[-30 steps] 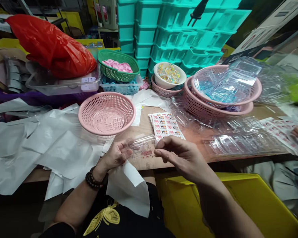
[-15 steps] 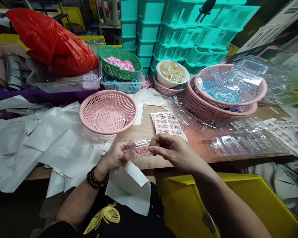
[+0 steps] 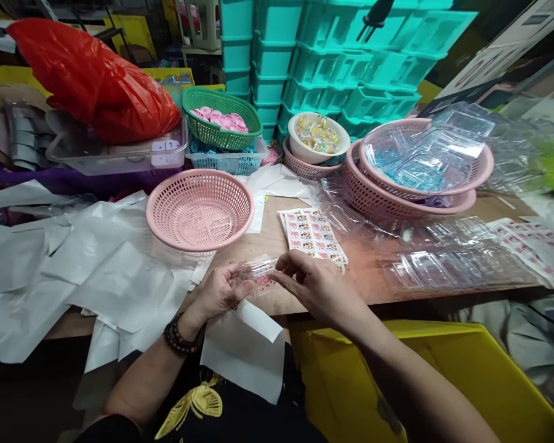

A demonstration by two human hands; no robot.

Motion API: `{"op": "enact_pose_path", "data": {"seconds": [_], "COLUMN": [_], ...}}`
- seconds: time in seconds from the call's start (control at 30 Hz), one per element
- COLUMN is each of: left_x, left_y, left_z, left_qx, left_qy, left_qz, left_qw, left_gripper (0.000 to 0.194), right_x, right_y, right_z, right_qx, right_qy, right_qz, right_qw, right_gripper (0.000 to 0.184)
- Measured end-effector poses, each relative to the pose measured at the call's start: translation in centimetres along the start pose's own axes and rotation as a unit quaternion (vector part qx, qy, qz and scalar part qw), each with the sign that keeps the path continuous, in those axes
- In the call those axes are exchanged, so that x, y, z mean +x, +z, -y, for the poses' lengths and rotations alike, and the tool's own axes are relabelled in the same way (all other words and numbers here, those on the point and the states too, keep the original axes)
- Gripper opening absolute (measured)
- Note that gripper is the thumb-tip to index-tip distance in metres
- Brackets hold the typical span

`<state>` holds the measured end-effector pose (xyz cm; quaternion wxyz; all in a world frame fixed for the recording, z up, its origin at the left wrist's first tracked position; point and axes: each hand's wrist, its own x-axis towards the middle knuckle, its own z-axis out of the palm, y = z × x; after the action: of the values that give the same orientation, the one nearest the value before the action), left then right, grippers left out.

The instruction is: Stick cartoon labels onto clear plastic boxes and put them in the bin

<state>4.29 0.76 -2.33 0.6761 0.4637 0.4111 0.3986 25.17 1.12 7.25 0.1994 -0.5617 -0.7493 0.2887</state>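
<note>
A small clear plastic case (image 3: 260, 274) with pink contents is held over the table's front edge between both hands. My left hand (image 3: 221, 290), a bead bracelet on its wrist, pinches the case's left end. My right hand (image 3: 314, 285) has its fingers closed on the right end. Just behind the case lies a sticker sheet (image 3: 313, 232) with pink and white pictures. An empty pink basket (image 3: 199, 209) stands behind my left hand.
White paper sheets (image 3: 96, 264) cover the table's left. Clear blister cases (image 3: 447, 261) lie at the right, more fill stacked pink baskets (image 3: 415, 184). Behind stand a green basket (image 3: 221, 120) of pink discs, a white bowl (image 3: 317, 136), a red bag (image 3: 92, 80), teal crates (image 3: 332, 55). A yellow bin (image 3: 443, 381) sits below.
The case has been folded narrower between my hands, and my right hand has moved left, closer to the left one. The other person's hand at the right edge has left the view.
</note>
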Motion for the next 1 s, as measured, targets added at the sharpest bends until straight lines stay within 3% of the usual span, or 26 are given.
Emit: {"op": "enact_pose_path", "data": {"seconds": [0.07, 0.13, 0.2, 0.27, 0.33, 0.43, 0.5, 0.63, 0.73, 0.83, 0.93, 1.0], "left_x": [-0.1, -0.5, -1.1, -1.9, -2.8, -3.4, -3.2, -1.6, -0.4, 0.2, 0.4, 0.6], "left_y": [-0.1, -0.2, -0.5, -0.9, -1.4, -2.0, -2.0, -1.2, -0.4, -0.1, -0.1, -0.2], "left_z": [0.0, -0.1, -0.3, -0.4, -0.5, -0.4, -0.5, -0.4, -0.2, 0.2, 0.8, 1.3], "left_qx": [0.021, 0.035, 0.041, 0.063, 0.123, 0.252, 0.335, 0.470, 0.506, 0.511, 0.503, 0.494], "left_qy": [0.002, 0.010, 0.003, -0.021, -0.029, -0.006, 0.006, 0.003, -0.001, 0.010, 0.024, 0.048], "left_qz": [-0.013, 0.010, 0.078, 0.135, 0.111, -0.032, -0.086, -0.058, -0.025, -0.025, -0.055, -0.065], "left_qw": [1.000, 0.999, 0.996, 0.989, 0.986, 0.967, 0.938, 0.881, 0.862, 0.859, 0.862, 0.865], "left_gripper": [0.072, 0.075, 0.078, 0.081, 0.081, 0.078, 0.084, 0.107, 0.113, 0.100, 0.080, 0.074], "right_x": [-0.3, -0.3, -0.1, 0.1, 0.0, -0.4, -0.6, 0.4, 1.7, 2.1, 1.5, 1.2], "right_y": [-0.1, -0.6, -1.0, -1.2, -1.1, -0.2, 0.7, 3.0, 4.2, 4.4, 4.6, 5.5], "right_z": [0.1, -0.2, -0.9, -2.1, -3.4, -4.9, -5.5, -6.0, -6.7, -7.7, -8.3, -8.2], "right_qx": [-0.091, -0.102, -0.022, 0.092, 0.160, 0.158, 0.132, 0.116, 0.126, 0.168, 0.203, 0.179], "right_qy": [0.021, 0.030, 0.013, 0.006, 0.039, 0.121, 0.162, 0.197, 0.201, 0.186, 0.100, 0.046], "right_qz": [-0.056, -0.063, 0.055, 0.206, 0.255, 0.225, 0.244, 0.223, 0.180, 0.151, 0.169, 0.149], "right_qw": [0.994, 0.992, 0.998, 0.974, 0.953, 0.954, 0.947, 0.947, 0.955, 0.956, 0.959, 0.971], "right_gripper": [0.050, 0.078, 0.086, 0.083, 0.078, 0.063, 0.058, 0.066, 0.069, 0.071, 0.087, 0.091]}}
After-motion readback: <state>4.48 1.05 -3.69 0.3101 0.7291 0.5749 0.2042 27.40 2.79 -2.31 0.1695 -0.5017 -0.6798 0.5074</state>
